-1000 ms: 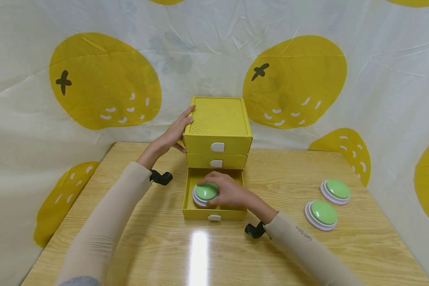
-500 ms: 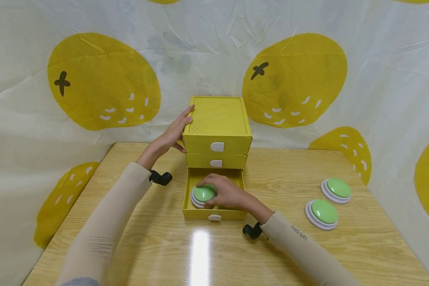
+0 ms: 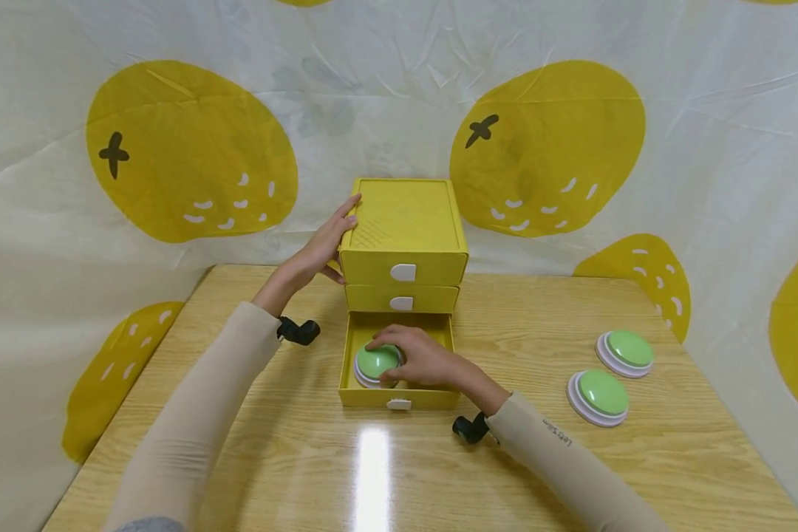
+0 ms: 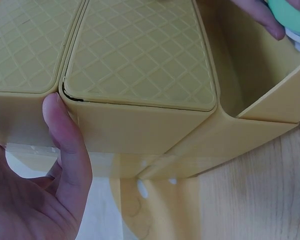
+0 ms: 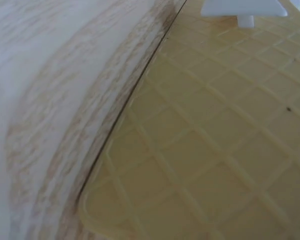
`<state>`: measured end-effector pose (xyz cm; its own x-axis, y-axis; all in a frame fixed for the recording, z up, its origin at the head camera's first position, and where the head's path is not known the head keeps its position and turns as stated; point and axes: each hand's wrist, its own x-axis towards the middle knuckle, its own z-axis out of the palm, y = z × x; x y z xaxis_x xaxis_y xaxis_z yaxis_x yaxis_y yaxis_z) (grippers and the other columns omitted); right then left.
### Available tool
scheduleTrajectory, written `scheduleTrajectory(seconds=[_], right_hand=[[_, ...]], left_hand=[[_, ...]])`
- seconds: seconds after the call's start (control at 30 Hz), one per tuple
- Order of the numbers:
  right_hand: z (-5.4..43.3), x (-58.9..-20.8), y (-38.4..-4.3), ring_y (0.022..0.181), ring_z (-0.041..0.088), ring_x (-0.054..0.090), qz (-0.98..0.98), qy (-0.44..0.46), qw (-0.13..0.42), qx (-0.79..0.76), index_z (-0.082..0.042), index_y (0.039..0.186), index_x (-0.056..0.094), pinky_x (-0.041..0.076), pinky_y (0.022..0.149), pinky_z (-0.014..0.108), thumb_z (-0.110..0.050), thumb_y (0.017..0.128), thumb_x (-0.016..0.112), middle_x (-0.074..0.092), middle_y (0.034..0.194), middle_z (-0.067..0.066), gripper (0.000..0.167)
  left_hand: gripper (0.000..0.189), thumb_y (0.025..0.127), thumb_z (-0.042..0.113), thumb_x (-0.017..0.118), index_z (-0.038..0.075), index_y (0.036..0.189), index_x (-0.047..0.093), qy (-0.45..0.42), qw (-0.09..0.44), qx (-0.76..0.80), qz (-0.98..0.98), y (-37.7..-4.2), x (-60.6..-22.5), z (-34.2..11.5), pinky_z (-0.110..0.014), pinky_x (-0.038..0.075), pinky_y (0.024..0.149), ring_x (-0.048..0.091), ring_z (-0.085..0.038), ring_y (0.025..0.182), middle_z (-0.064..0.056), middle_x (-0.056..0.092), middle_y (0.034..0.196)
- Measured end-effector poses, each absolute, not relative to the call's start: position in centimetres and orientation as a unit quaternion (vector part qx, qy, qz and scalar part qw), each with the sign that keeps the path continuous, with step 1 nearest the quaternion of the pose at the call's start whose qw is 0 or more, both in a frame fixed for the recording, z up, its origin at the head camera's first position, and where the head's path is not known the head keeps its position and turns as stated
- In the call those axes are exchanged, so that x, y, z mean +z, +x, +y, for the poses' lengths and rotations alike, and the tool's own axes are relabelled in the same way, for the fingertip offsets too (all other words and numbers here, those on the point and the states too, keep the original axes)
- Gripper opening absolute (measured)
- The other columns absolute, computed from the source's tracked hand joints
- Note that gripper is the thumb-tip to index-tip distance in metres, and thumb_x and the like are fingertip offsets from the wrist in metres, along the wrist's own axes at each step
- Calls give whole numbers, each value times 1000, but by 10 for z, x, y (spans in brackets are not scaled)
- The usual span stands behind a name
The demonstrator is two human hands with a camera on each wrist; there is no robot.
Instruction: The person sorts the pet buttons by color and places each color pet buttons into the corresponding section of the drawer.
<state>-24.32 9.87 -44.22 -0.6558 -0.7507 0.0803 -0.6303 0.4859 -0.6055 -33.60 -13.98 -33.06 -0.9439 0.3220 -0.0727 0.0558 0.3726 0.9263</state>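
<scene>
Wooden table (image 3: 672,458) fills the lower frame. At center, the right hand (image 3: 420,360) grips a green button (image 3: 374,362) inside the open bottom drawer (image 3: 399,396). The left hand (image 3: 326,244) lies flat, steadying the yellow drawer box (image 3: 406,225). I think letting go comes next.

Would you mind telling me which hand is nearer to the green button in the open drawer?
Right. The right hand grips the green button inside the open drawer; the left hand rests against the cabinet top, farther back.

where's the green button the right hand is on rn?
Head view, centre: the green button sits in the open bottom drawer of the yellow drawer unit, left half, under the right hand.
</scene>
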Motion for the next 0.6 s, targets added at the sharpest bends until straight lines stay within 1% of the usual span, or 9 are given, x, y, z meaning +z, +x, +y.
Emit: scheduleTrajectory(seconds=[0.1, 0.2, 0.3, 0.4, 0.5, 0.6], right_hand=[[99, -440, -243, 129, 28, 60, 855, -404, 106, -307, -13, 135, 69, 55, 101, 41, -20, 85, 87, 62, 143, 9, 53], [102, -438, -243, 130, 28, 59, 851, -411, 112, -309, -12, 136, 68, 55, 103, 42, -20, 87, 85, 61, 144, 10, 53], [107, -434, -243, 130, 28, 60, 846, -420, 99, -312, -11, 135, 68, 55, 104, 44, -21, 87, 85, 63, 142, 9, 52], [118, -427, -243, 129, 27, 61, 842, -419, 85, -329, -11, 134, 68, 55, 105, 47, -20, 88, 84, 65, 139, 7, 50], [134, -418, -241, 129, 27, 61, 839, -413, 74, -347, -11, 134, 69, 56, 104, 49, -19, 89, 83, 66, 137, 6, 48], [154, -410, -240, 127, 27, 62, 838, -405, 61, -361, -12, 133, 69, 56, 102, 50, -19, 90, 82, 67, 135, 4, 46]], left_hand=[[58, 110, 51, 30, 54, 163, 5, 114, 128, 550, 818, -329, -322, -138, -41, 62, 53, 67, -30, 69, -22, 52, 139], [59, 111, 48, 30, 49, 165, 5, 113, 135, 552, 815, -322, -315, -137, -42, 62, 55, 68, -30, 69, -24, 54, 134], [60, 111, 48, 29, 48, 165, 4, 113, 140, 555, 813, -321, -314, -138, -44, 63, 57, 69, -31, 69, -25, 56, 130], [59, 110, 50, 29, 51, 164, 4, 115, 139, 558, 810, -326, -320, -139, -44, 62, 56, 69, -32, 69, -25, 56, 129], [58, 109, 55, 30, 57, 161, 5, 118, 130, 559, 810, -333, -328, -140, -44, 62, 54, 69, -32, 68, -24, 55, 130], [56, 107, 60, 31, 63, 157, 7, 120, 120, 556, 814, -337, -334, -141, -43, 62, 53, 69, -31, 68, -24, 56, 128]])
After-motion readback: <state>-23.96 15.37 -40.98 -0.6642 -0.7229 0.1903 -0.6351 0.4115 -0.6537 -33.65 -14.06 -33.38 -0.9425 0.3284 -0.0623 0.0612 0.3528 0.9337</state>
